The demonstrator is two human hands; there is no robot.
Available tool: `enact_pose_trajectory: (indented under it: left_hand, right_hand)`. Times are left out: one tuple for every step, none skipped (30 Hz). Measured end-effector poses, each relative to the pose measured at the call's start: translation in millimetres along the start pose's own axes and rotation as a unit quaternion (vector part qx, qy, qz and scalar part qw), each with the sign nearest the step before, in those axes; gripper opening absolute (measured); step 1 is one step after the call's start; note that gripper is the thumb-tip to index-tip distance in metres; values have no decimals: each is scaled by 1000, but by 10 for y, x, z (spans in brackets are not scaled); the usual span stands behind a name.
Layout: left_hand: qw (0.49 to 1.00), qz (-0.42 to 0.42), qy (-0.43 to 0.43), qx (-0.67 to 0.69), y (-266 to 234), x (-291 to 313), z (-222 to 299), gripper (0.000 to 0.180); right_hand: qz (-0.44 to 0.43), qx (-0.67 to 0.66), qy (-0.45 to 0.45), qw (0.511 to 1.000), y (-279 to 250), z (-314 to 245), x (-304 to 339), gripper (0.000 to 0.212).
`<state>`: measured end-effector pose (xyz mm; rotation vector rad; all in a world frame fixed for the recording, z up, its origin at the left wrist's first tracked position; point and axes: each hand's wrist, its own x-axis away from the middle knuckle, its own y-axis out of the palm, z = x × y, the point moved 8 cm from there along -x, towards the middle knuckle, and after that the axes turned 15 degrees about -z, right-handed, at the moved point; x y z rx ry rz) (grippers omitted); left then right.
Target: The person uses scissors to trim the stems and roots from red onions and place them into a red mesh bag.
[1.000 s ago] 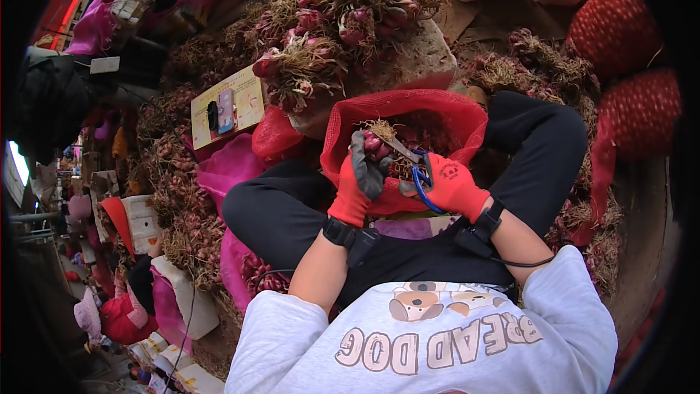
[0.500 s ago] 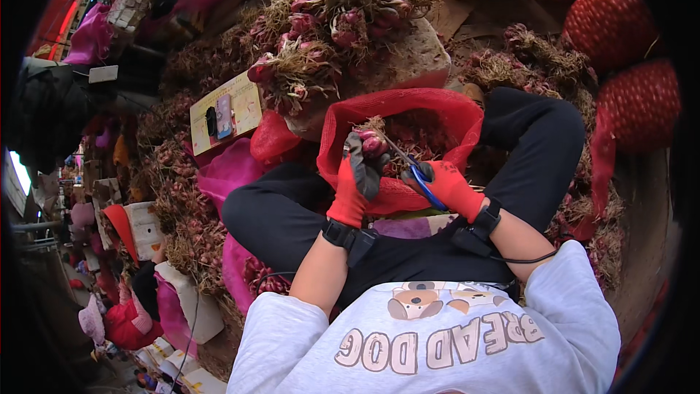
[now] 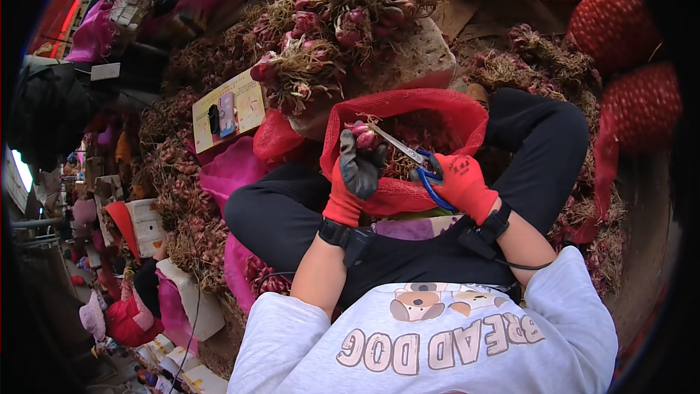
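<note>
A small purplish-red shallot bulb [image 3: 362,136] sits above the open red mesh sack [image 3: 437,109], at twelve o'clock from the lap. The left hand [image 3: 355,175], in a red and grey glove, pinches it tightly. At three o'clock, the red-gloved right hand [image 3: 461,184] grips blue-handled scissors [image 3: 408,157], blade tips touching the bulb.

My left glove [image 3: 355,179] hides most of the shallot [image 3: 362,136]. Scissor [image 3: 408,157] handles sit buried in my right glove [image 3: 461,184]. Red mesh sack [image 3: 408,113] interior mid-frame: too cluttered to resolve.
</note>
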<state>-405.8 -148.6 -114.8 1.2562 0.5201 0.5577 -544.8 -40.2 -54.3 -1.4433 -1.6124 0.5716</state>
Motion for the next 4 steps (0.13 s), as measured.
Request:
enact_pose_trajectory:
  left_hand:
    - [1000,21,-18,-13,-20,10,-20,29]
    - [998,42,-36,-25,-39,27,-29,30]
    - [996,63,-55,-38,-56,52,-33,31]
    - [996,62,-56,-39,-51,41,-39,31]
  right_hand:
    - [4,-6,-7,1000,26,31,-5,39]
    - [9,-12,-14,1000,30,54,-4,39]
    - [-4,6,-7,1000,40,80,-8,40]
    - [-17,24,0,1000,43,109,-18,40]
